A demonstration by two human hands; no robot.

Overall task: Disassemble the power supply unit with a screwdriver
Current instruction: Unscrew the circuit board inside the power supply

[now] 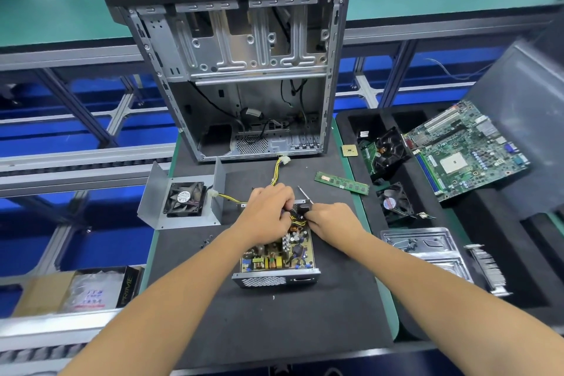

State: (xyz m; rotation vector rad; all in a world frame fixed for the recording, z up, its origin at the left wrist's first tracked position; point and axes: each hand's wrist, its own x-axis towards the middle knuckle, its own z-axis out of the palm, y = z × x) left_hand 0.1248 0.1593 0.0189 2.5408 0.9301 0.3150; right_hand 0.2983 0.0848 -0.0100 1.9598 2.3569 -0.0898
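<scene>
Power supply unit [276, 256] lies opened on the dark mat [274, 320], near centre, circuit board exposed. Left hand [268, 212] and right hand [331, 218] both curl onto wiring at its far end. Screwdriver [303, 192] lies just beyond.

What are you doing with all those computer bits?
A person is taking apart a power supply unit on a dark mat. Its metal cover, with a fan in it, already lies off to the left, so the circuit board shows. Both the left hand and the right hand are working at the unit's far end, fingers curled around the wires there. An emptied computer case stands behind.
</scene>
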